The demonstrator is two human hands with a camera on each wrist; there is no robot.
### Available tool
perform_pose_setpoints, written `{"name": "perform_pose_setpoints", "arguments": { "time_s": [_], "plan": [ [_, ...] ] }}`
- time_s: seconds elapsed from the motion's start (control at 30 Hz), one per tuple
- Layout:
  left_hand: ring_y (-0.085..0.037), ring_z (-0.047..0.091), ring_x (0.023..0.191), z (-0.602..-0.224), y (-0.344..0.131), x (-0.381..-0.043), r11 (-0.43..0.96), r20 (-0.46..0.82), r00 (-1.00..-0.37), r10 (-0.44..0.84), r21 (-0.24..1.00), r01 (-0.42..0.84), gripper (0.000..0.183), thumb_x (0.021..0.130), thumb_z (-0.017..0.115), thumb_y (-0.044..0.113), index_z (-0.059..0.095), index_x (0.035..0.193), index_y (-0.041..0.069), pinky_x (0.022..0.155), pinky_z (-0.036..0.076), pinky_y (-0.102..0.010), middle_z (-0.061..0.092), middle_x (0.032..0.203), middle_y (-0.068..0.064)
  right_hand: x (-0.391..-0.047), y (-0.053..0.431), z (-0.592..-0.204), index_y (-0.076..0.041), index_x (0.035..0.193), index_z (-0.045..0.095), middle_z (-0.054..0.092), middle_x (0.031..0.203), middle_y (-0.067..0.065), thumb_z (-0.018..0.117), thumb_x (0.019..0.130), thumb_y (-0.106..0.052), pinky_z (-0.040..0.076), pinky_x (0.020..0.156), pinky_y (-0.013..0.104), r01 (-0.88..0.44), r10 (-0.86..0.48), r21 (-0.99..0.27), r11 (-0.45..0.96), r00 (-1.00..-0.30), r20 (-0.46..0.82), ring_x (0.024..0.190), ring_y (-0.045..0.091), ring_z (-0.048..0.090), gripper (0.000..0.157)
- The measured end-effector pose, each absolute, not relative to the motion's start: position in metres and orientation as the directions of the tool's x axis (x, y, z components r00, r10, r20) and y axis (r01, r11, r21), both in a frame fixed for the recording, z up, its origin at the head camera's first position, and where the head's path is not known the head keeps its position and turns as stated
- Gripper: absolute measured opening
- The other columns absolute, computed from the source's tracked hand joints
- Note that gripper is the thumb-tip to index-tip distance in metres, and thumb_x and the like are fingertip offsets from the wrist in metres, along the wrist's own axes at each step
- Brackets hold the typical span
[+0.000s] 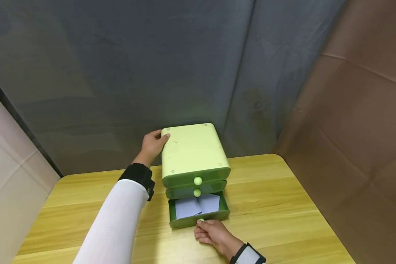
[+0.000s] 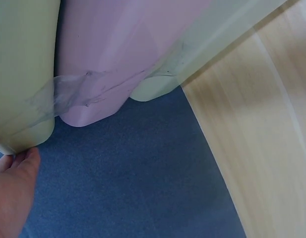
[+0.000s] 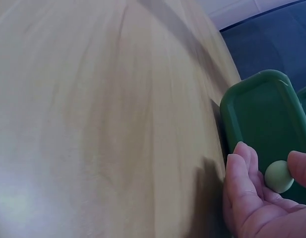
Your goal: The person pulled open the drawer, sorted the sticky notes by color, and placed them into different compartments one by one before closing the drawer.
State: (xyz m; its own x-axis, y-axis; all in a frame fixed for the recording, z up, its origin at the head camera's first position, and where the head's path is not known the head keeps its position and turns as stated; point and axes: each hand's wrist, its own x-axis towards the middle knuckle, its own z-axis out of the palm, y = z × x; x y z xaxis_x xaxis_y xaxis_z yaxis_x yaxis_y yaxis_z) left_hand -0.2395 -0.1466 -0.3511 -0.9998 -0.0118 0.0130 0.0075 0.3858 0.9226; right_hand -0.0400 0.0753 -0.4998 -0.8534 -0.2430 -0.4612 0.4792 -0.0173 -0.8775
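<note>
A small three-tier drawer cabinet (image 1: 193, 148) with a pale green top and dark green fronts stands at the back of the table. My left hand (image 1: 153, 146) grips its rear left top corner, thumb on top; the left wrist view shows my left hand (image 2: 16, 186) at the edge of a pale tier. The bottom drawer (image 1: 225, 206) is pulled out, with pale blue paper pieces (image 1: 186, 208) inside. My right hand (image 1: 216, 234) pinches its round green knob (image 3: 278, 176) between thumb and fingers. The middle drawer (image 1: 179, 193) juts out slightly, and the top one looks closed.
The wood-grain table (image 1: 270, 212) extends on both sides of the cabinet. A grey-blue curtain (image 1: 135, 73) hangs right behind it. A brown cloth (image 1: 359, 121) stands at the right, a pale one (image 1: 10, 146) at the left. Clear tape (image 2: 76, 94) clings to the cabinet's side.
</note>
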Motion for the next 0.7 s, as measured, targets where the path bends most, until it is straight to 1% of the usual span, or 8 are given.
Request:
{"name": "perform_pose_setpoints", "arguments": {
  "time_s": [0.1,0.3,0.47,0.6,0.7],
  "plan": [
    [-0.032,0.046,0.128,-0.350,-0.146,-0.239,0.387,0.011,-1.000,-0.014,0.922,0.005,0.055,0.099,0.056,0.026,0.042,0.144,-0.002,0.104,0.043,-0.042,0.048,0.140,-0.021,-0.045,0.073,-0.499,0.008,0.102,0.058,0.064,0.082,0.002,0.050,0.101,-0.019,0.057,0.071,0.023,0.475,-0.232,-0.880,-0.025,-0.858,-0.457,0.075,0.009,0.064,0.029],
    [-0.032,0.045,0.130,-0.349,-0.145,-0.237,0.381,0.009,-1.000,-0.013,0.925,0.003,0.056,0.098,0.056,0.026,0.040,0.144,-0.002,0.105,0.042,-0.041,0.047,0.142,-0.021,-0.055,0.071,-0.499,0.011,0.104,0.057,0.064,0.083,0.002,0.049,0.102,-0.020,0.056,0.072,0.025,0.468,-0.203,-0.884,-0.010,-0.866,-0.456,0.076,0.009,0.063,0.032],
    [-0.031,0.046,0.129,-0.349,-0.145,-0.236,0.372,0.007,-1.000,-0.013,0.928,0.002,0.054,0.098,0.057,0.026,0.043,0.143,0.000,0.104,0.042,-0.041,0.048,0.141,-0.019,-0.062,0.069,-0.501,0.012,0.101,0.059,0.063,0.081,0.001,0.049,0.102,-0.019,0.055,0.072,0.023,0.460,-0.188,-0.888,-0.020,-0.874,-0.448,0.075,0.008,0.062,0.032],
    [-0.030,0.043,0.132,-0.348,-0.145,-0.234,0.381,-0.004,-1.000,-0.007,0.925,-0.007,0.057,0.098,0.056,0.028,0.040,0.145,0.000,0.106,0.041,-0.041,0.045,0.144,-0.019,-0.066,0.066,-0.500,0.011,0.099,0.061,0.063,0.078,0.000,0.050,0.101,-0.019,0.055,0.070,0.022,0.459,-0.164,-0.888,-0.033,-0.879,-0.448,0.072,0.007,0.061,0.032],
    [-0.030,0.041,0.134,-0.347,-0.146,-0.233,0.393,-0.006,-1.000,-0.007,0.920,-0.008,0.058,0.098,0.056,0.028,0.038,0.146,0.000,0.107,0.040,-0.041,0.044,0.146,-0.019,-0.069,0.065,-0.499,0.012,0.101,0.060,0.062,0.077,0.000,0.050,0.101,-0.020,0.055,0.070,0.021,0.455,-0.154,-0.890,-0.041,-0.883,-0.444,0.072,0.007,0.061,0.034]
  ]
}}
